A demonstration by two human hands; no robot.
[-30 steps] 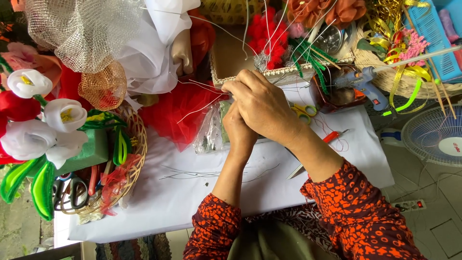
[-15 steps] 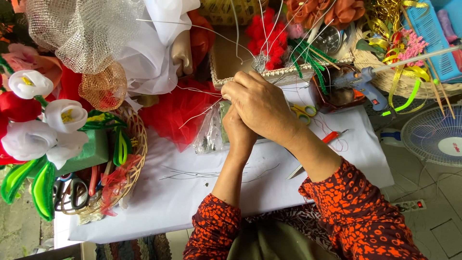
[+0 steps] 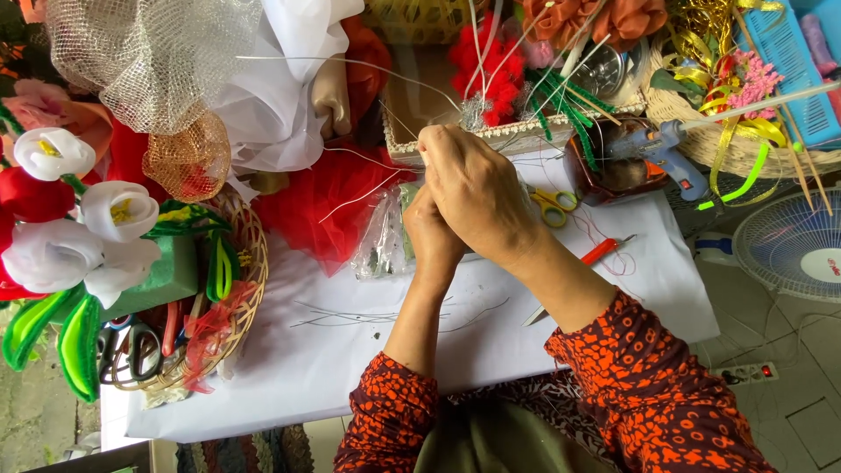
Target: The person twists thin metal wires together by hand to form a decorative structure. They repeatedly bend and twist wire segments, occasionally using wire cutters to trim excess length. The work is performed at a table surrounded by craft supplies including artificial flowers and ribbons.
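Over the white surface (image 3: 491,342), just in front of a shallow box (image 3: 491,140), the right hand (image 3: 477,188) lies over the left hand (image 3: 434,232), fingers of both pressed together on a thin wire (image 3: 350,63) that arcs up and away leftward. It looks light, springy and easily kinked, best pinched close to the working end. Scissors (image 3: 552,206) lie just beside.

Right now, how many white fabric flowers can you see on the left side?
3: one white flower at the top, one just below and right of it, one lowest, above the green leaves. More may be hidden.
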